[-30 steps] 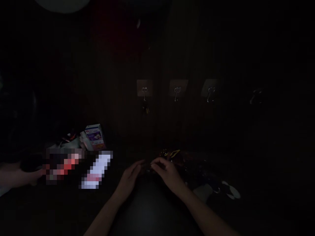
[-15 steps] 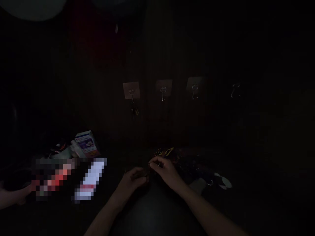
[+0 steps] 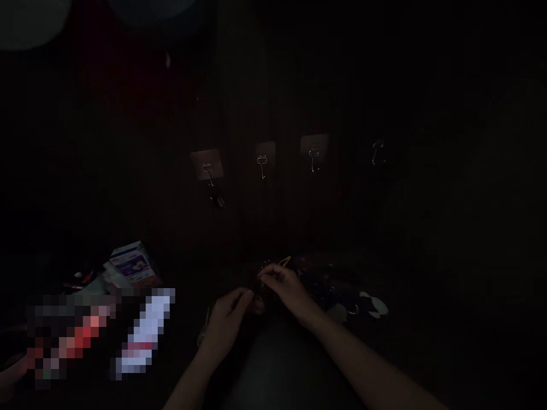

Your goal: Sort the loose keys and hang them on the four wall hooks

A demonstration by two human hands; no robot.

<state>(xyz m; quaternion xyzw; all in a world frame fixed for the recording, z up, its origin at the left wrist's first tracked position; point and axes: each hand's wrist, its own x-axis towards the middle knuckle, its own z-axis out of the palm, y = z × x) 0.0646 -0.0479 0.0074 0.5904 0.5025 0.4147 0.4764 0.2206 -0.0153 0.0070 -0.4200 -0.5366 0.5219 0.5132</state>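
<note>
The scene is very dark. My left hand [image 3: 227, 319] is low at the middle, its thumb and fingers drawn together. A small rounded thing [image 3: 257, 306] shows dimly by its fingertips; whether it is held is unclear. Just to the right, my right hand [image 3: 285, 289] is closed in a pinch, and what lies between the fingertips is too small and dim to name. Behind the right hand is a yellow loop [image 3: 285, 261]. To its right lies a dark tangle [image 3: 318, 287] with shiny bits, a metal ring [image 3: 352, 309] and a white rounded tag [image 3: 376, 304].
Metal hooks [image 3: 314, 160] line the dark wall ahead; keys [image 3: 216, 196] hang from the leftmost. A purple and white box [image 3: 134, 266] stands at left. Nearer are two pixelated bright patches [image 3: 145, 333]. Another person's hand [image 3: 12, 373] reaches in at the left edge.
The view has swung right, so the hooks and box sit further left. My left hand's fingers have shifted, and the small rounded thing shows below them. My right hand stays in its pinch.
</note>
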